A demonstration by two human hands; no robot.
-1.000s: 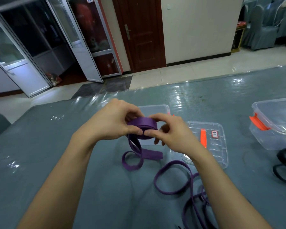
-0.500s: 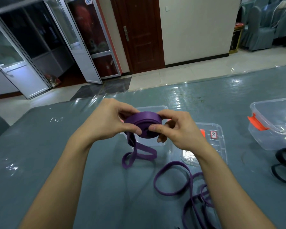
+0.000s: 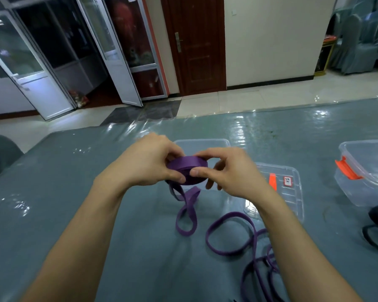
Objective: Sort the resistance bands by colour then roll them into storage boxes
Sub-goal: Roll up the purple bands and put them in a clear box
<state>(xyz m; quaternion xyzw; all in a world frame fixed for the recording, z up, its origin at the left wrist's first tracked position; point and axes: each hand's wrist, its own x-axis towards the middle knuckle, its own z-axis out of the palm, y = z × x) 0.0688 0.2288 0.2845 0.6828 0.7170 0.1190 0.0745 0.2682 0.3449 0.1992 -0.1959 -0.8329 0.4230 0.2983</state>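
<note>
- My left hand (image 3: pixel 148 164) and right hand (image 3: pixel 229 173) both pinch the purple roll (image 3: pixel 187 168). The thumbs are on its near rim and the fingers curl round the far side. Neither hand holds anything else.
- The roll is off the table (image 3: pixel 74 192), in the air just in front of the clear box (image 3: pixel 201 142) that sits toward the table's far edge.
- A loose tail (image 3: pixel 187 214) hangs from under the roll and loops on the table below. I judge that is what remains to wind.
- To wind well, I would keep a thumb pressing the outer wrap so the coil cannot spring open. One hand turns the roll while the other feeds the tail in flat, edges lined up.
- The tail looks folded over itself, so I would smooth it before it reaches the coil.
- More purple bands (image 3: pixel 244 234) lie near the tail, toward the table's right edge, and could snag it.
</note>
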